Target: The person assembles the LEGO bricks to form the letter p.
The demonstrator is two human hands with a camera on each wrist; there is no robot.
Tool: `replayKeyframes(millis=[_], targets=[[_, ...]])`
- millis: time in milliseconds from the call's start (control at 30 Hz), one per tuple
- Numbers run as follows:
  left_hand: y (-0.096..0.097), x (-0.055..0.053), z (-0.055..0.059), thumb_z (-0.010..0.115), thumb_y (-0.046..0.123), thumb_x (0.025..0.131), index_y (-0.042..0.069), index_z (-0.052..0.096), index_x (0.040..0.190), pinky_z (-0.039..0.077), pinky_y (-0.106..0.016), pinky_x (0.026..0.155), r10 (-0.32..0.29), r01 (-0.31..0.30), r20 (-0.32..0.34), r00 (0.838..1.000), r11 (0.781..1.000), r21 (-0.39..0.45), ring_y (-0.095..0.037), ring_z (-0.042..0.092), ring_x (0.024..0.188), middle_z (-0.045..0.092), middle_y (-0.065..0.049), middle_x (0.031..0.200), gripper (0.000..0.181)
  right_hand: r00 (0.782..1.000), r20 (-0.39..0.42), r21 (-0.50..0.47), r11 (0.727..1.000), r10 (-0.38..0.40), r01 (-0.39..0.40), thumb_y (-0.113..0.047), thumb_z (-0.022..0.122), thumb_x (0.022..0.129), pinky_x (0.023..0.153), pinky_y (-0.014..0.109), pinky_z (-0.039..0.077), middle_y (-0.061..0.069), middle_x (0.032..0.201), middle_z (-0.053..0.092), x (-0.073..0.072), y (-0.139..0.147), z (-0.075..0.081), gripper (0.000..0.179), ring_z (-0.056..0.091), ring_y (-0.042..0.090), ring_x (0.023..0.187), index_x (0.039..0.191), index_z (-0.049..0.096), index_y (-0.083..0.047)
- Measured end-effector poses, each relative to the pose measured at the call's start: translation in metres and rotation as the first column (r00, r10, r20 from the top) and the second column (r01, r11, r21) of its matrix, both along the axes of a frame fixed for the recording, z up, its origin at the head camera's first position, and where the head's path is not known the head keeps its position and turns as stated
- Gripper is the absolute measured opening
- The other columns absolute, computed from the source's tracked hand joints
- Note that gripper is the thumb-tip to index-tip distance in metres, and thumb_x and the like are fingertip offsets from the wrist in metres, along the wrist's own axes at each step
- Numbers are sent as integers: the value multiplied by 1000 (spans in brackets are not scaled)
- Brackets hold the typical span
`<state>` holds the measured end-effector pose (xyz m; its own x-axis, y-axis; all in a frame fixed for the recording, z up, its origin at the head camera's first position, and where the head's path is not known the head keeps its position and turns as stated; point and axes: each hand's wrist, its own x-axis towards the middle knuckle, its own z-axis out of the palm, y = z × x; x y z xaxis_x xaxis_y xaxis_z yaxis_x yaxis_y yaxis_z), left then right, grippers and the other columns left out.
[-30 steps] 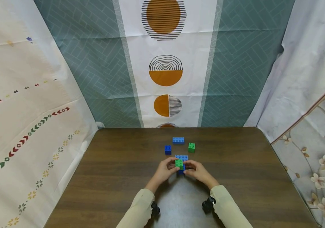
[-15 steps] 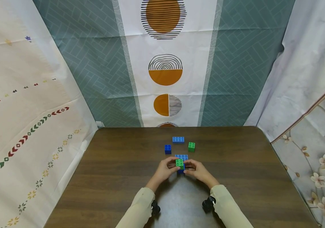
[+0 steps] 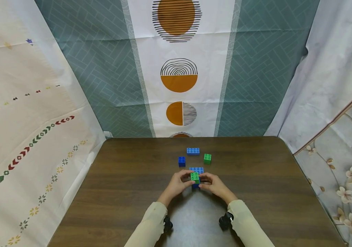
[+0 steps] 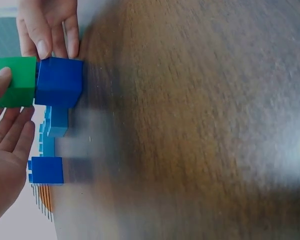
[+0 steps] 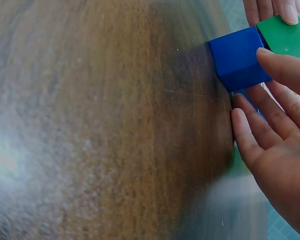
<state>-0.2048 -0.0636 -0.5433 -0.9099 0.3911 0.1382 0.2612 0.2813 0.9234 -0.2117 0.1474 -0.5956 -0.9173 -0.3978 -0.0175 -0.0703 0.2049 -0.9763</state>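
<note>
My left hand (image 3: 177, 184) pinches a green toy building brick (image 3: 195, 176) with studs on top, thumb on its near face. Directly under it is a dark blue brick (image 4: 60, 82), which my right hand (image 3: 216, 187) holds between thumb and fingers. In the left wrist view a narrow strip of blue studs shows between the two bricks, so they look lined up but not flush. Just behind this pair lies a lighter blue long brick (image 3: 196, 170), partly hidden by the hands and the green brick.
Farther back on the brown wooden table (image 3: 126, 178) are a small dark blue brick (image 3: 182, 161), a light blue long brick (image 3: 193, 151) and a second green brick (image 3: 207, 159). Patterned cloths hang behind and on both sides.
The green brick has shifted very slightly to the right above the dark blue one. Both hands keep nearly the same place, and the other bricks lie as before.
</note>
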Motion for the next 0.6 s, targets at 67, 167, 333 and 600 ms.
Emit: replayKeyframes(millis=[67, 167, 333, 600], targets=[[-1, -5, -9, 71, 1, 85, 0, 65, 117, 51, -37, 94, -6, 6, -4, 1000, 1000, -11, -30, 61, 107, 64, -15, 113, 32, 1000, -1, 7, 1000, 1, -1, -9, 70, 88, 89, 37, 54, 23, 123, 58, 0, 0, 1, 42, 58, 38, 112, 125, 55, 3], [-2, -8, -13, 71, 1, 85, 0, 65, 116, 51, -40, 95, -17, 17, -1, 1000, 999, -34, -32, 60, 107, 63, -14, 111, 31, 1000, -1, 19, 1000, 3, -3, -9, 70, 89, 89, 38, 54, 24, 123, 58, 1, 0, 3, 42, 58, 39, 113, 126, 55, 5], [-3, -14, -22, 72, 6, 86, 3, 65, 117, 50, -37, 96, -26, 26, 2, 1000, 999, -44, -29, 61, 109, 62, -10, 111, 32, 1000, -13, 38, 999, 7, -6, -4, 67, 89, 88, 39, 54, 27, 122, 57, 0, -1, 6, 42, 57, 42, 112, 126, 52, 9], [-2, -15, -20, 73, 5, 85, 2, 65, 116, 49, -44, 96, -35, 35, 2, 999, 999, -39, -33, 60, 109, 61, -14, 113, 33, 1000, -1, 13, 1000, 25, -25, 4, 65, 88, 85, 36, 55, 32, 119, 56, 12, -4, 36, 39, 56, 48, 110, 123, 52, 16]])
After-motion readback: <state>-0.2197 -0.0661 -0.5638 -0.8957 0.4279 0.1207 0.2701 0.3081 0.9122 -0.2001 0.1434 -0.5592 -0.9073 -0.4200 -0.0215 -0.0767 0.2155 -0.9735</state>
